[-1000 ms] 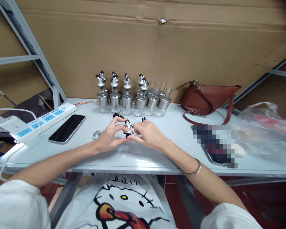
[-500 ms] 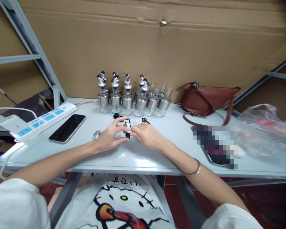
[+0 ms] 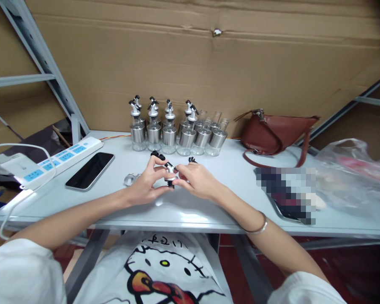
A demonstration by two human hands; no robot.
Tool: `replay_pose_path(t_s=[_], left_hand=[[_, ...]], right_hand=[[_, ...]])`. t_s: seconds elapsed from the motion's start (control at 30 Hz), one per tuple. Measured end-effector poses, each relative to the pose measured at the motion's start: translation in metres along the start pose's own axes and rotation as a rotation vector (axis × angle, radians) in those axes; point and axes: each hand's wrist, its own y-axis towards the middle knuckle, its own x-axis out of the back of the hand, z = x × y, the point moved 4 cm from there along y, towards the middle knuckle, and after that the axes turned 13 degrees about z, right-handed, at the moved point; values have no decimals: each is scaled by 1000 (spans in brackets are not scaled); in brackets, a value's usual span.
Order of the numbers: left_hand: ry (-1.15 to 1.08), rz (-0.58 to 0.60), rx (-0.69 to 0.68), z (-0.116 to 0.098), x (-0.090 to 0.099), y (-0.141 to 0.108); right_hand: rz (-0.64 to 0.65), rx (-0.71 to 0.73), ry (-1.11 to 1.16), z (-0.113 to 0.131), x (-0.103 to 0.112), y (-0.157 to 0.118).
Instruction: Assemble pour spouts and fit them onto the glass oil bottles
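Observation:
A silver-and-black pourer stopper (image 3: 170, 174) is held upright just above the table, its black ribbed end down. My left hand (image 3: 148, 183) grips it from the left between thumb and fingers. From the right, my right hand (image 3: 196, 179) pinches the same stopper with thumb and forefinger. Black round parts (image 3: 157, 155) lie beyond my left fingers, and small black pieces (image 3: 192, 160) sit behind my right hand. Left of my left hand are clear or silver rings (image 3: 130, 179). Glass bottles with metal bands (image 3: 169, 136) stand in rows behind; several on the left carry pourers, those on the right have bare necks.
A power strip (image 3: 61, 162) and a phone (image 3: 90, 171) lie at the left of the grey table (image 3: 234, 185). To the right are a brown bag (image 3: 272, 133), a blurred-out item (image 3: 286, 194) and a clear plastic bag (image 3: 351, 173). Cardboard (image 3: 177, 63) rises behind.
The black lever on the held stopper now points down to the right. My right thumb and forefinger have spread somewhat around it, and my left fingers have shifted slightly.

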Motion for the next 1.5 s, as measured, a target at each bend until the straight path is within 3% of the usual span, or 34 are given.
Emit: replay_pose_path(t_s=[0.27, 0.53, 0.7, 0.8, 0.97, 1.17, 1.4, 1.5], left_hand=[[-57, -35, -57, 3, 1, 0], [41, -36, -34, -2, 1, -2], [149, 84, -75, -1, -7, 1], [269, 40, -93, 4, -5, 4], [370, -75, -117, 11, 13, 7], [385, 51, 106, 32, 21, 12], [277, -342, -65, 36, 30, 5], [301, -363, -155, 32, 31, 3]], right_hand=[[-34, 49, -45, 1, -5, 1], [-21, 15, 42, -3, 1, -1], [19, 17, 189, 3, -1, 1], [4, -8, 338, 5, -1, 1], [-174, 14, 298, 1, 9, -2], [-384, -74, 3, -11, 20, -8], [-712, -195, -22, -30, 50, -21], [-854, -257, 59, -53, 66, -18]])
